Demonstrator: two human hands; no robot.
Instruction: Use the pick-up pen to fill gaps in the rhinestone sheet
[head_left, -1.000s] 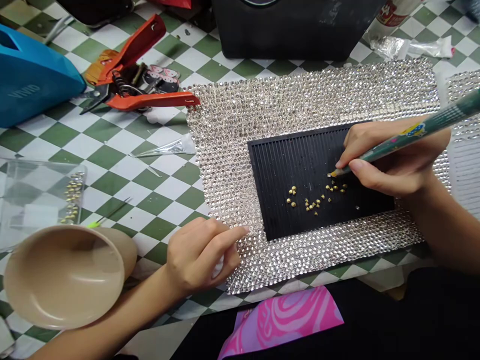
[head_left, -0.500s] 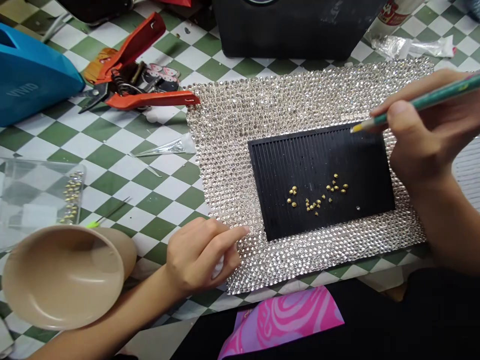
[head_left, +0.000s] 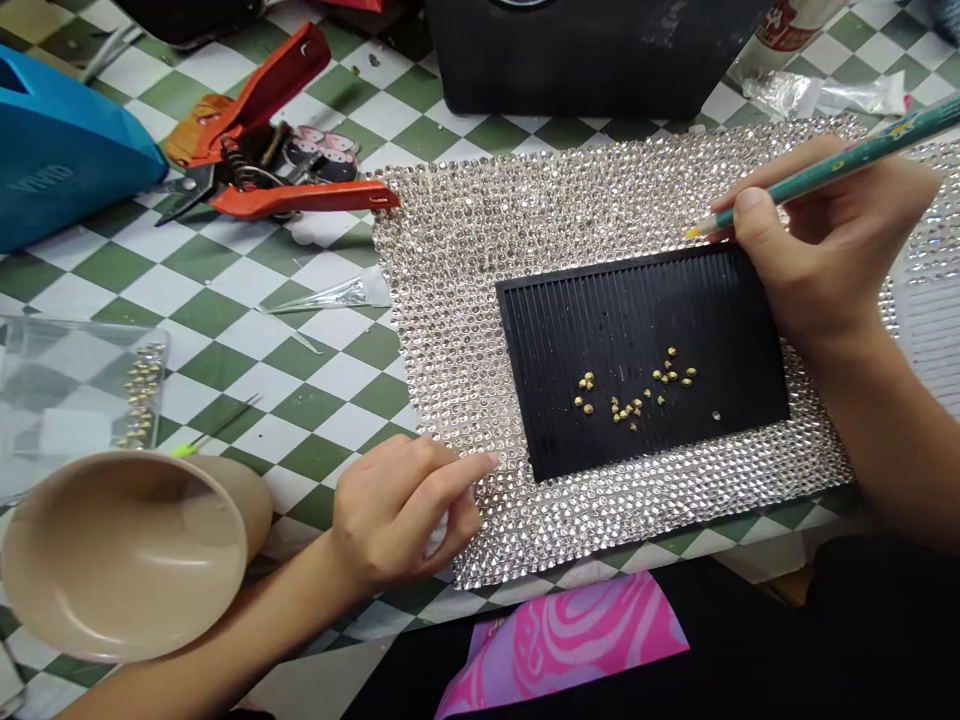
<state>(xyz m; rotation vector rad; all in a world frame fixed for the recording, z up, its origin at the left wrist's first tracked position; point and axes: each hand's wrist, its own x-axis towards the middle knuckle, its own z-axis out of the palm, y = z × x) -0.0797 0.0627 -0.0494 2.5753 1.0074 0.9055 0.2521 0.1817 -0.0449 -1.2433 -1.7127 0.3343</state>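
Note:
In my right hand (head_left: 817,250) is a green pencil (head_left: 840,168), pinched by thumb and fingers. Its yellow tip points left, just above the top edge of a black ribbed tray (head_left: 585,330). Several small gold, pointed-back rhinestones (head_left: 626,410) lie scattered on the tray, along with one clear stone (head_left: 716,415). The tray rests on a sparkling rhinestone mat (head_left: 465,260). My left hand (head_left: 409,510) lies at the mat's lower left, fingers curled around a small white thing (head_left: 436,535) that is mostly hidden. Its index finger reaches towards the tray's corner.
A beige bowl (head_left: 127,550) stands at the lower left by a clear box (head_left: 75,380) holding stones. Fine green-ended tweezers (head_left: 217,425) lie behind it. Red-handled pruning shears (head_left: 247,180), a blue container (head_left: 67,160) and a black box (head_left: 592,60) occupy the back.
My right hand has shifted left and slightly up with the pencil, its tip passing from over the tray's top edge to over the mat. My left hand stays put.

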